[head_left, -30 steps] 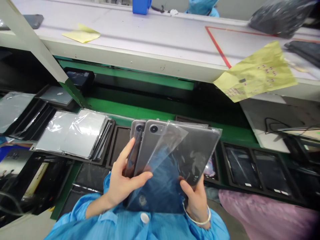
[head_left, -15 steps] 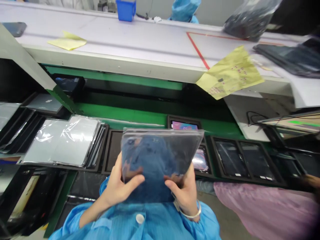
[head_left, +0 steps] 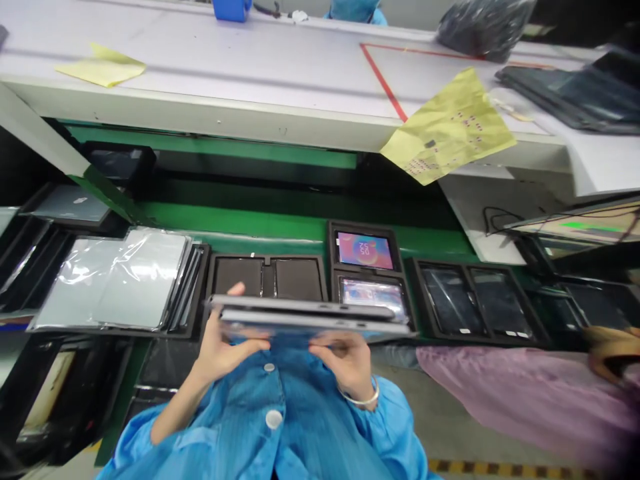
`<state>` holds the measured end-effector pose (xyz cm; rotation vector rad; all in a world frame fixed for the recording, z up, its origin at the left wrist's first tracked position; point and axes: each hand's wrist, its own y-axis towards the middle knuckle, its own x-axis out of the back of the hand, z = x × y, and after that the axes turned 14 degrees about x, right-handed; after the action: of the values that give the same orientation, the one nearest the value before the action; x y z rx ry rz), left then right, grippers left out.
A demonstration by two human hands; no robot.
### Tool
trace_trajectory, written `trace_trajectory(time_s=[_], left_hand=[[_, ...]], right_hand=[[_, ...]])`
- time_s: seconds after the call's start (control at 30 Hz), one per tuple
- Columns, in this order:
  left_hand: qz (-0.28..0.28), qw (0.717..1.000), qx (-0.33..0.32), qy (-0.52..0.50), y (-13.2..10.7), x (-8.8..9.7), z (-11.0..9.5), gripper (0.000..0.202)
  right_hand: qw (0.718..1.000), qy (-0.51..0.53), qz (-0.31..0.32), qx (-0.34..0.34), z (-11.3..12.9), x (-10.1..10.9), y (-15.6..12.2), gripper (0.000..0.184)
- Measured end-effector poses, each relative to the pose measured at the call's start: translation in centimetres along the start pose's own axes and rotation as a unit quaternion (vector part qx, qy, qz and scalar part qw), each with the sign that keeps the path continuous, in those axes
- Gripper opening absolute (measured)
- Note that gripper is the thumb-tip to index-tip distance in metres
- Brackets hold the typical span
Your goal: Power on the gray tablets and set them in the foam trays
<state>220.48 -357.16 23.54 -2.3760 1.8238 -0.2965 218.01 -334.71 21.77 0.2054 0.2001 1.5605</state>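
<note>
Two thin tablets [head_left: 305, 308], seemingly stacked, are held level in front of my blue coat and seen almost edge-on. My left hand [head_left: 220, 353] grips their left end, thumb on the near face and fingers behind. On the right part, my right hand [head_left: 350, 363] holds them the same way, its fingers partly hidden. Just beyond lies a black tray [head_left: 269, 283] with two dark rectangular sections. To its right, another black tray holds a tablet with a lit pink and blue screen [head_left: 365, 250] and a second lit tablet [head_left: 375, 293], partly covered by the held ones.
Silver tablets in clear plastic [head_left: 115, 280] are stacked at left. Dark tablets [head_left: 453, 300] lie in a tray at right, near another person's pink sleeve [head_left: 500, 380] and blurred hand [head_left: 615, 347]. A white shelf [head_left: 240, 73] with a hanging yellow paper [head_left: 450, 130] crosses above.
The held tablets have tipped from showing their broad face to nearly edge-on. Both hands still grip them. My view has shifted slightly, revealing more of the trays behind.
</note>
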Motion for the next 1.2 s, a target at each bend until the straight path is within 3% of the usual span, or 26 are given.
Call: trace_trajectory(time_s=[0.07, 0.1, 0.2, 0.27, 0.4, 0.47, 0.67, 0.93, 1.1, 1.2], left_hand=[[0.000, 1.000, -0.013, -0.005, -0.3, -0.4, -0.8, 0.109], [0.004, 1.000, -0.018, -0.005, -0.4, -0.5, -1.3, 0.109], [0.025, 0.999, -0.016, 0.017, -0.7, -0.7, -2.8, 0.078], [0.034, 0.999, -0.005, 0.017, -1.1, -0.7, -3.4, 0.071], [0.023, 0.998, 0.061, -0.002, -1.8, -0.6, -3.7, 0.105], [0.027, 0.997, 0.078, -0.003, -2.0, -0.6, -3.9, 0.102], [0.019, 0.999, 0.028, -0.018, -2.1, -0.9, -4.4, 0.080], [-0.001, 0.999, -0.032, 0.026, -1.9, -1.0, -4.7, 0.082], [0.057, 0.995, -0.057, 0.057, -1.9, -0.7, -4.9, 0.045], [0.067, 0.991, -0.091, 0.071, -1.9, -0.6, -5.2, 0.045]], right_hand=[[1.000, 0.000, -0.023, -0.004, -0.1, 0.4, -0.5, 0.039], [0.999, 0.004, -0.039, -0.010, 0.0, 0.5, -0.7, 0.039], [0.997, 0.012, -0.059, -0.048, 0.4, 0.7, -1.2, 0.044], [0.995, 0.017, -0.062, -0.074, 1.0, 0.7, -1.5, 0.042], [0.993, 0.008, -0.081, -0.087, 1.8, 0.7, -2.0, 0.038], [0.994, -0.001, -0.075, -0.079, 1.6, 1.2, -2.2, 0.039], [0.995, 0.012, -0.057, -0.086, 0.4, 2.7, -2.2, 0.056], [0.995, 0.022, -0.056, -0.086, 1.7, 1.9, -1.4, 0.066], [0.994, 0.021, -0.067, -0.081, 2.1, 1.5, -1.3, 0.067], [0.994, 0.016, -0.079, -0.067, 2.4, 1.3, -1.2, 0.064]])
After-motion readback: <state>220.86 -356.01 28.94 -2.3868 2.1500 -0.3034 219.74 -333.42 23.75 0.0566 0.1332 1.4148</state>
